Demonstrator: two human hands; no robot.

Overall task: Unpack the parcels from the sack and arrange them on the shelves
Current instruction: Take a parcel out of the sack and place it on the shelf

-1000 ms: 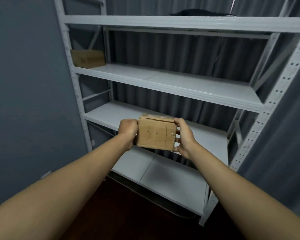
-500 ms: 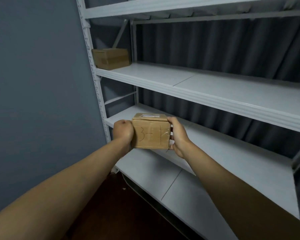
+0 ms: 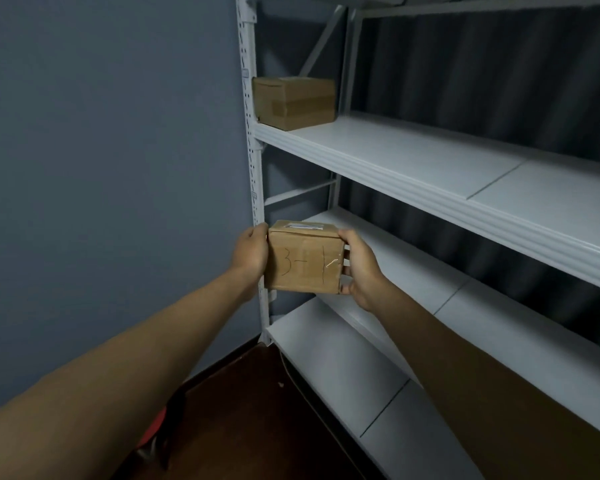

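Left hand (image 3: 252,252) and right hand (image 3: 359,268) clasp the marked parcel (image 3: 305,259) by its sides, level, in front of the rack post (image 3: 257,188), likely to slide it onto the shelf (image 3: 395,251) behind; another parcel (image 3: 293,102) sits above.

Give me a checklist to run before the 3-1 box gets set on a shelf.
1. Grip: left hand and right hand hold opposite sides of the 3-1 box: ok.
2. Box level, marking readable: ok.
3. Shelf behind the box bare where visible: ok.
4. Box resting on a shelf: not ok, held in air.
5. Taped box on upper shelf is out of the way: ok.
6. Contents intact: cannot tell.
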